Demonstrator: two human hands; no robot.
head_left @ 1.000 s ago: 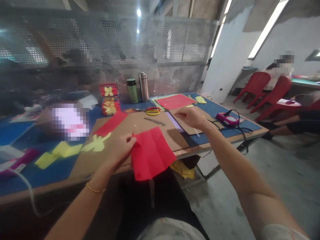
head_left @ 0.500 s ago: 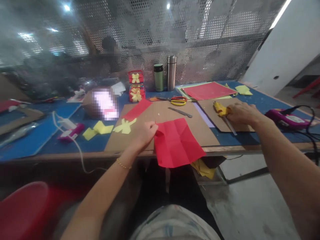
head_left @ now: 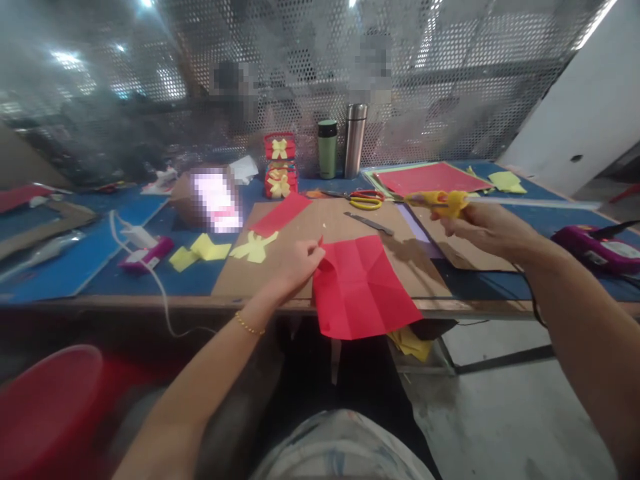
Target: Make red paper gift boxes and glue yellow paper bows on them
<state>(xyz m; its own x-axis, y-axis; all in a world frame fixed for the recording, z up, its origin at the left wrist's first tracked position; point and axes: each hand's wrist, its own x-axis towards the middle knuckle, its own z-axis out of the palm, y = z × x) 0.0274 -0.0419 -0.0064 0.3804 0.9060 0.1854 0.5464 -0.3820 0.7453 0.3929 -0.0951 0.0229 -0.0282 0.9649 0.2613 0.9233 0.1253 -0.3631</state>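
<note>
My left hand (head_left: 301,265) is closed on the left edge of a creased sheet of red paper (head_left: 361,290), which hangs partly over the table's front edge. In my right hand (head_left: 485,225) is a yellow hot glue gun (head_left: 434,199), held above the table with its nozzle pointing left and a clear glue stick (head_left: 540,203) sticking out of its back. Under the hands lies a brown cardboard sheet (head_left: 280,273). On it are a yellow paper bow shape (head_left: 255,247), a red paper strip (head_left: 281,215) and a grey blade-like tool (head_left: 369,223).
Scissors (head_left: 366,199) lie near a green bottle (head_left: 327,150) and a steel flask (head_left: 355,141). Small red boxes with yellow bows (head_left: 281,168) are stacked behind. A phone (head_left: 217,201) leans at left. Purple power strips (head_left: 146,255) with cables sit on both sides. Red sheets (head_left: 433,179) lie back right.
My right hand has lifted the glue gun off the cardboard at right and turned it, so its nozzle points left. My left hand keeps its hold on the red paper. The view has shifted slightly.
</note>
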